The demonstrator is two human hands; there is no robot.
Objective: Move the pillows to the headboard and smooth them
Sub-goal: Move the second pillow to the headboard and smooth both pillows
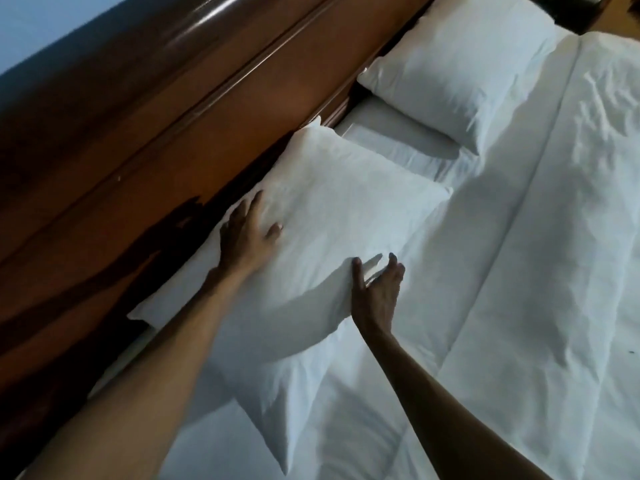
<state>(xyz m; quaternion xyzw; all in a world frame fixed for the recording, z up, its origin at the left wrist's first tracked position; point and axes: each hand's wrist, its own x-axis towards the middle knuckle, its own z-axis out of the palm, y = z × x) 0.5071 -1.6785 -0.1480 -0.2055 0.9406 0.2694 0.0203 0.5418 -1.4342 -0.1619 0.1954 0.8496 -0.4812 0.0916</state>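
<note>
A white pillow [322, 216] lies against the dark wooden headboard [145, 140] on the near side of the bed. My left hand [246, 233] rests flat on its top near the headboard, fingers spread. At the pillow's bed-side edge, my right hand [375, 289] has its thumb and fingers apart around the edge of the fabric. A second white pillow [460, 67] lies farther along the headboard, apart from the first one.
A white duvet [540, 258] with creases covers the bed to the right. A strip of white sheet [398, 140] shows between the two pillows. A blue wall [41, 22] rises above the headboard.
</note>
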